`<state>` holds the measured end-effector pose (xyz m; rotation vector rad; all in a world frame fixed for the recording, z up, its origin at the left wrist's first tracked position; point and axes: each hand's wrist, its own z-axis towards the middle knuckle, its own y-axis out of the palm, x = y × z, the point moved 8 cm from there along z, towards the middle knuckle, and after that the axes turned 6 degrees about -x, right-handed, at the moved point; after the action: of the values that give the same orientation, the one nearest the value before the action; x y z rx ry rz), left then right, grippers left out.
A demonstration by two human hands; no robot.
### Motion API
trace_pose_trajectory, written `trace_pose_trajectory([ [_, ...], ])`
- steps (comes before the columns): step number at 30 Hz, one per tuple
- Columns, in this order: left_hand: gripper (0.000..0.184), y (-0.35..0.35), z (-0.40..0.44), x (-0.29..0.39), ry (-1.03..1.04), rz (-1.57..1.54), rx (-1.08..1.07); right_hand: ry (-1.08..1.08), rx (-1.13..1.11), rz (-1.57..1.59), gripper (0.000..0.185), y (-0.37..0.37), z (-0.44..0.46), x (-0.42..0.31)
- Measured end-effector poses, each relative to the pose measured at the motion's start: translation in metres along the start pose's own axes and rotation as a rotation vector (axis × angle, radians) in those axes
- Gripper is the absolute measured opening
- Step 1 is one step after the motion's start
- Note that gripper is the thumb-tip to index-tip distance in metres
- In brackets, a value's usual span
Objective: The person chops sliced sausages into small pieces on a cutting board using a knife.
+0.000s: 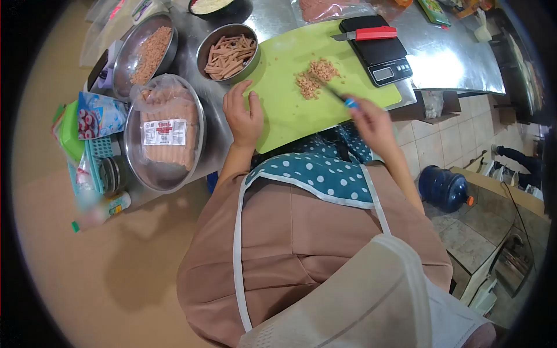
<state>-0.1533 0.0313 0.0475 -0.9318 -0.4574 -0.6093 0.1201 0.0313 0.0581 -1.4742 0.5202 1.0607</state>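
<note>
My right hand [371, 123] is closed round the handle of a knife [336, 93] with a blue band. Its blade reaches into a small heap of chopped sausage [313, 76] on the green cutting board [284, 110]. At the board's left edge lies my left hand [243, 113], fingers apart and holding nothing. Just beyond that hand stands a metal bowl [204, 65] of sausage cut into sticks [232, 55]. To its left, an oval metal bowl [197, 139] holds a labelled plastic pack of sausages [168, 136].
A black digital scale [377, 55] bears a red-handled knife [374, 33] at the board's right. Another metal bowl [122, 75] at upper left contains chopped sausage [154, 52]. A blue packet [101, 116] and a teal basket [101, 145] sit left. A blue water jug [444, 188] lies on the floor.
</note>
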Motion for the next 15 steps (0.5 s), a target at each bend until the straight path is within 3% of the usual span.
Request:
trace_pose_trajectory([
  [3, 0.023, -0.005, -0.002, -0.005, -0.049, -0.031, 0.02, -0.174, -0.181, -0.193, 0.025, 0.033, 0.001, -0.018],
  [7, 0.023, -0.021, 0.006, -0.002, -0.068, -0.026, 0.054, -0.113, -0.166, -0.321, 0.026, 0.025, 0.006, -0.015],
  [11, 0.021, -0.042, 0.036, -0.002, -0.062, 0.014, 0.111, -0.059, -0.158, -0.13, 0.026, -0.009, 0.025, -0.016],
  [13, 0.02, -0.049, 0.055, -0.004, -0.056, 0.083, 0.109, -0.079, 0.022, -0.317, 0.031, -0.026, 0.036, -0.017],
  [15, 0.022, -0.043, 0.073, -0.014, -0.089, 0.124, 0.018, -0.085, -0.001, -0.443, 0.04, -0.017, 0.048, -0.008],
])
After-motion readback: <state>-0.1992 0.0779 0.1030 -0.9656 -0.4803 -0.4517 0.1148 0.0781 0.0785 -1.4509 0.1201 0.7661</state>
